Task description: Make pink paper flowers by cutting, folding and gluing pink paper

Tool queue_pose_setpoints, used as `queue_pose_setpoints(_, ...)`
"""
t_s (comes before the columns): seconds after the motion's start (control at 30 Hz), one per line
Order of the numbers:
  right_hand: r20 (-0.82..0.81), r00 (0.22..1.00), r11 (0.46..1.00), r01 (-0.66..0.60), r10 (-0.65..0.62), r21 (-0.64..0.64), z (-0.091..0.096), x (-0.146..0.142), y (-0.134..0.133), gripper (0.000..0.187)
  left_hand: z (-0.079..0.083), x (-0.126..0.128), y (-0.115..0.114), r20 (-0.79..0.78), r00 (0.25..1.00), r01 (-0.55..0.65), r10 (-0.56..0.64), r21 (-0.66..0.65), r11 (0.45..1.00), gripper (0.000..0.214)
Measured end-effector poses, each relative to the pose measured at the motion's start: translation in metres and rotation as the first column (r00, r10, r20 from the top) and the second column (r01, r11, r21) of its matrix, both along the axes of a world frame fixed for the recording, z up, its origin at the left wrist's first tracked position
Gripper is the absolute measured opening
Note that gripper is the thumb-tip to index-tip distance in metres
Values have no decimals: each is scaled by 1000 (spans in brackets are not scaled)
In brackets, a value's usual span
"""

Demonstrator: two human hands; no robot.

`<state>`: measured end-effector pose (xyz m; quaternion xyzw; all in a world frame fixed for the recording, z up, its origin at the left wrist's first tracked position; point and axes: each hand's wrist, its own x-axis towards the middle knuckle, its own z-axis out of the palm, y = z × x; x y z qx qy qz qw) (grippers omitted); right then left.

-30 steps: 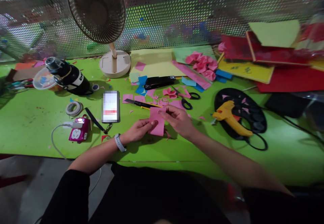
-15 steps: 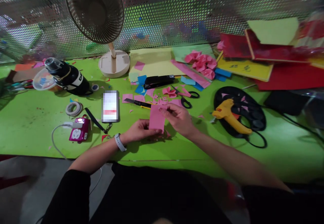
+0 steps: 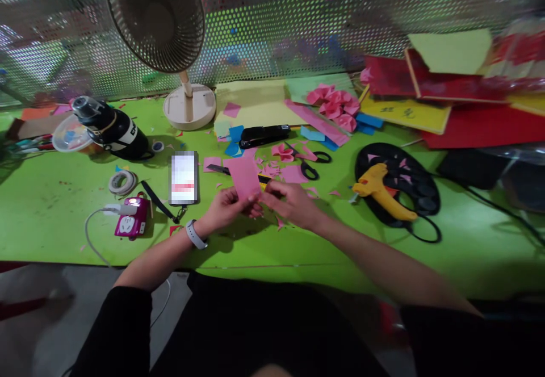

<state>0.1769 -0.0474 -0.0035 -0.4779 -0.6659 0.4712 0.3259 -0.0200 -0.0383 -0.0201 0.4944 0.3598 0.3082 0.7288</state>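
Observation:
A pink sheet of paper [image 3: 244, 176] is held up above the green table, tilted to the left. My left hand [image 3: 227, 209] grips its lower edge between thumb and fingers. At the lower right corner, the closed fingertips of my right hand [image 3: 292, 204] pinch the same sheet. Behind the paper lies a utility knife [image 3: 219, 168], partly covered by it. Pink paper scraps [image 3: 270, 168], a folded pink paper petal piece [image 3: 283, 151] and black-handled scissors [image 3: 310, 170] lie just beyond my hands.
A black stapler [image 3: 264, 134] and pink paper flowers [image 3: 334, 107] are farther back. To the right, a yellow glue gun [image 3: 383, 192] rests on a black palette. On the left are a phone [image 3: 184, 178], tape roll [image 3: 122, 182], purple power adapter [image 3: 131, 218], black bottle [image 3: 113, 130] and fan [image 3: 189, 107].
The pink paper has moved left and up and now tilts. My right hand has gone from its top edge to the lower right corner; my left hand still holds it.

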Motion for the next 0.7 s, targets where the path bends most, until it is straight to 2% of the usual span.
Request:
queue_pose_setpoints(0.07,29,996,996,-82,83,-22,-1,-3,-3,45,1,-1,3,14,999,-48,47,45,998,45)
queue_pose_setpoints(0.17,11,995,995,-98,98,25,-1,-6,-5,41,0,-1,4,28,997,-69,67,85,994,44)
queue_pose_setpoints(0.4,-165,971,985,-165,171,53,1,-8,-6,32,-1,2,1,91,996,-19,7,125,992,39)
queue_pose_setpoints(0.5,-239,959,988,-151,153,27,0,-8,-7,30,4,-1,4,95,995,28,-39,120,992,38)
queue_pose_setpoints(0.6,-210,974,996,-78,85,41,-3,-5,-5,29,8,-6,7,99,991,75,-87,120,990,37)
queue_pose_setpoints(0.7,-189,979,997,-79,78,4,-8,-2,-4,26,8,-9,7,83,990,103,-117,159,982,37)
